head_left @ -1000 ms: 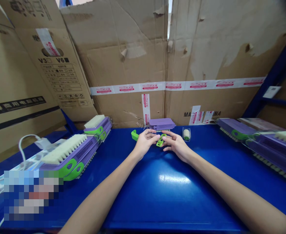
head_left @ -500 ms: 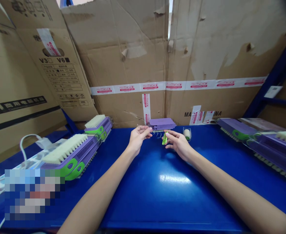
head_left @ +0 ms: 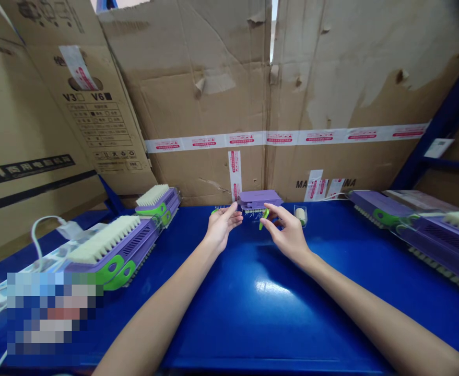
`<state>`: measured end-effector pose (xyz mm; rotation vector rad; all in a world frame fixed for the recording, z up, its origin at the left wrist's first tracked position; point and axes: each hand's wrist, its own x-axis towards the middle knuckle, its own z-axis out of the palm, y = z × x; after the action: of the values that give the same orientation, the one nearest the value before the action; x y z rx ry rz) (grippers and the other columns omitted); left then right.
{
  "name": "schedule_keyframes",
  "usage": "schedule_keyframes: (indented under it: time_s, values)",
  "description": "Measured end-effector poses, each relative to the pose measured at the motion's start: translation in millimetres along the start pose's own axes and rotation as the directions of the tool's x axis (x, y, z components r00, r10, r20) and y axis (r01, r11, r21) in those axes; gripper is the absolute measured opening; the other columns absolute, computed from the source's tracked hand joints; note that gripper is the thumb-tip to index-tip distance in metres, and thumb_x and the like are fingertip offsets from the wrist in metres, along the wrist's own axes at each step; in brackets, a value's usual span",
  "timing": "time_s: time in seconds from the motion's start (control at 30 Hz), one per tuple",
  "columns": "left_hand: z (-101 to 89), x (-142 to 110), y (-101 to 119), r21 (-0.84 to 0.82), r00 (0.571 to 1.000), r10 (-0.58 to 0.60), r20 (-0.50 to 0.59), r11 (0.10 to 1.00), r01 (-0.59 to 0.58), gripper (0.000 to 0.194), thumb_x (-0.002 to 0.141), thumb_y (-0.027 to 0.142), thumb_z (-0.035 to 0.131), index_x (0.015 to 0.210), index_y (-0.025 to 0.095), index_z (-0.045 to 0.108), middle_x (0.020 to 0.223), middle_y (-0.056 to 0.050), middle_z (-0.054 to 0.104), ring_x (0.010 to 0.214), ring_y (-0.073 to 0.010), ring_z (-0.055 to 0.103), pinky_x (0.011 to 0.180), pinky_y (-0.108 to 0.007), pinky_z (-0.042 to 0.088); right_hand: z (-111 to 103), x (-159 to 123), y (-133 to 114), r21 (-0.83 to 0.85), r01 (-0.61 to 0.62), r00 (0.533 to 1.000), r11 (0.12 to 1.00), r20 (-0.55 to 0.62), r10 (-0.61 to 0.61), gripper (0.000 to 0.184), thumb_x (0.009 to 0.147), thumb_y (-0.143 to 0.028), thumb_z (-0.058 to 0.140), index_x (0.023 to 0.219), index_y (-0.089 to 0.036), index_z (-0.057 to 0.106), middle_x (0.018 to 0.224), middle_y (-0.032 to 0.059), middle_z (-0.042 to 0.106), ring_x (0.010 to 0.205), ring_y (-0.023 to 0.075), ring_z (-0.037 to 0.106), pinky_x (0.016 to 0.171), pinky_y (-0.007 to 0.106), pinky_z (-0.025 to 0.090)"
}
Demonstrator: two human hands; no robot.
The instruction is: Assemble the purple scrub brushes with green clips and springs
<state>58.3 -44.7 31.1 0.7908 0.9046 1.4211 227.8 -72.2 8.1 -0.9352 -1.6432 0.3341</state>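
Note:
My left hand [head_left: 220, 225] and my right hand [head_left: 286, 230] are raised at the back of the blue table [head_left: 252, 292], just in front of a purple brush body [head_left: 259, 198] with small pins on its underside. My right hand pinches a small green plastic part [head_left: 265, 217] between thumb and fingers, close below the purple body. My left hand's fingertips are pressed together near the body's left end; what they hold, if anything, is too small to make out. A green handle piece [head_left: 214, 211] lies behind my left hand.
Purple and green brushes with white bristles [head_left: 112, 243] lie in a row at the left, with white cables [head_left: 45, 224]. More purple brushes [head_left: 417, 222] sit at the right. A small tape roll [head_left: 300, 214] stands beside my right hand. Cardboard boxes [head_left: 221, 99] wall the back.
Both hands parted and rose toward the purple body. My right hand carried the green part up from the table's middle to just under the purple body.

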Motion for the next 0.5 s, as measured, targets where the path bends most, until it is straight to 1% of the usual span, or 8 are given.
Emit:
schedule_keyframes:
  time_s: [0.1,0.17,0.2,0.27,0.33,0.4,0.5]
  values:
    - [-1.9,2,0,0.012,0.997,0.016,-0.078,1.000,-0.015,0.034,0.061,0.033,0.080,0.068,0.015,0.052,0.055,0.000,0.062,0.051,-0.0110,0.060,0.062,-0.027,0.053,-4,1,1,-0.152,0.136,0.991,0.979,0.017,-0.135,0.037,0.087,-0.034,0.051,0.122,-0.022,0.057,0.100,0.0087,0.061,0.079,0.0179,0.059,0.072,0.033,0.050]
    - [-4.0,3,0,0.053,0.992,0.045,-0.118,0.998,-0.039,0.034,0.063,0.035,0.078,0.066,0.015,0.051,0.053,0.001,0.061,0.049,-0.0106,0.059,0.058,-0.026,0.051,-9,5,4,-0.271,0.169,0.984,0.948,-0.003,-0.176,0.038,0.088,-0.035,0.050,0.123,-0.021,0.056,0.102,0.0098,0.061,0.084,0.0197,0.059,0.078,0.035,0.049]
    - [-5.0,4,1,0.074,0.990,0.063,-0.124,0.996,-0.054,0.034,0.063,0.037,0.077,0.065,0.015,0.051,0.053,0.000,0.060,0.049,-0.0108,0.059,0.057,-0.025,0.050,-12,7,6,-0.333,0.161,0.983,0.929,-0.031,-0.181,0.039,0.088,-0.036,0.049,0.123,-0.021,0.056,0.101,0.0104,0.061,0.086,0.0206,0.058,0.079,0.036,0.048]
    - [-6.4,4,2,0.106,0.991,0.091,-0.101,0.991,-0.080,0.035,0.062,0.039,0.076,0.064,0.015,0.051,0.053,0.001,0.060,0.049,-0.0110,0.059,0.055,-0.025,0.049,-21,13,12,-0.456,0.101,0.981,0.884,-0.101,-0.164,0.042,0.088,-0.039,0.048,0.122,-0.017,0.057,0.098,0.0117,0.062,0.087,0.0220,0.057,0.079,0.036,0.047]
    - [-6.7,4,3,0.122,0.992,0.111,-0.066,0.987,-0.103,0.037,0.061,0.041,0.076,0.064,0.016,0.050,0.053,0.001,0.060,0.048,-0.0108,0.058,0.054,-0.024,0.048,-32,20,23,-0.566,-0.011,0.979,0.825,-0.172,-0.105,0.044,0.088,-0.041,0.046,0.121,-0.014,0.058,0.096,0.0132,0.062,0.088,0.0236,0.057,0.078,0.036,0.046]
    - [-6.0,3,2,0.144,0.992,0.118,-0.047,0.983,-0.110,0.038,0.060,0.042,0.076,0.064,0.016,0.048,0.053,0.001,0.060,0.047,-0.0104,0.058,0.052,-0.024,0.047,-42,26,35,-0.654,-0.135,0.976,0.745,-0.217,-0.014,0.044,0.087,-0.040,0.046,0.119,-0.012,0.060,0.096,0.0148,0.062,0.090,0.0258,0.056,0.078,0.037,0.044]
    - [-4.1,1,-1,0.181,0.993,0.117,-0.033,0.977,-0.109,0.040,0.058,0.043,0.077,0.064,0.016,0.048,0.053,0.001,0.060,0.046,-0.0107,0.057,0.051,-0.023,0.047,-51,31,50,-0.759,-0.270,0.963,0.592,-0.225,0.151,0.045,0.086,-0.038,0.045,0.120,-0.011,0.058,0.099,0.0173,0.063,0.096,0.0293,0.054,0.080,0.040,0.041]
